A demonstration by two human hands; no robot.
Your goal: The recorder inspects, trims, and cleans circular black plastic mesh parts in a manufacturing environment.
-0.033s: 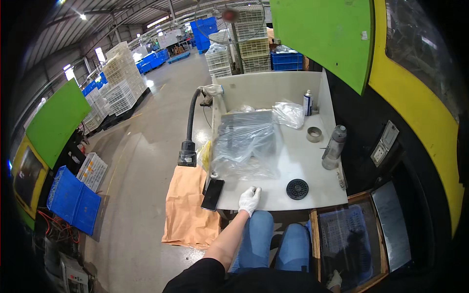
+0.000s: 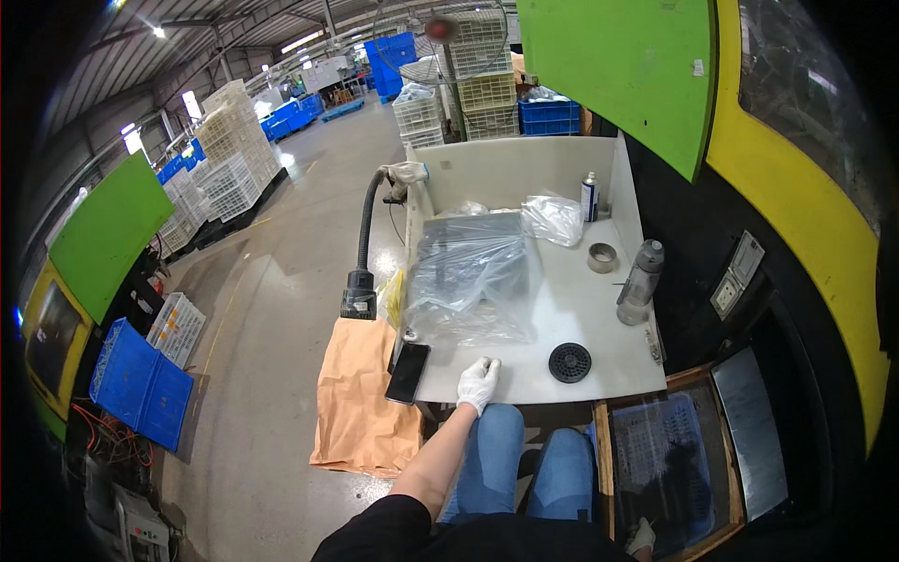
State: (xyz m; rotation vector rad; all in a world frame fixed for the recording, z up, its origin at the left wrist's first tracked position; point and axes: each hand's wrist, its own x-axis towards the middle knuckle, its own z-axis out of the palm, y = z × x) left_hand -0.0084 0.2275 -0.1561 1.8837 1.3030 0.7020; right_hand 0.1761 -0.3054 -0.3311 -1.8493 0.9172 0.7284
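My left hand [image 2: 478, 382], in a white glove, rests at the front edge of the light-grey worktable [image 2: 524, 384]. Its fingers are curled into a loose fist and nothing shows in them. A black phone [image 2: 407, 373] lies to its left, and a round black slotted disc [image 2: 569, 363] to its right. Beyond it, clear plastic film [image 2: 468, 290] covers a dark flat stack. Low at the right, my gloved right hand [image 2: 641, 537] is partly seen by a wood-framed opening [image 2: 604, 468]; its fingers are too small and dim to read. A blue basket [image 2: 698, 421] sits inside that opening.
A grey bottle [image 2: 641, 281], a metal ring [image 2: 602, 257], a spray can [image 2: 589, 197] and crumpled plastic [image 2: 554, 220] stand on the table. Left of it are a black hose [image 2: 363, 234] and a brown paper bag [image 2: 361, 403]. Green and yellow machine panels [image 2: 618, 75] flank the right.
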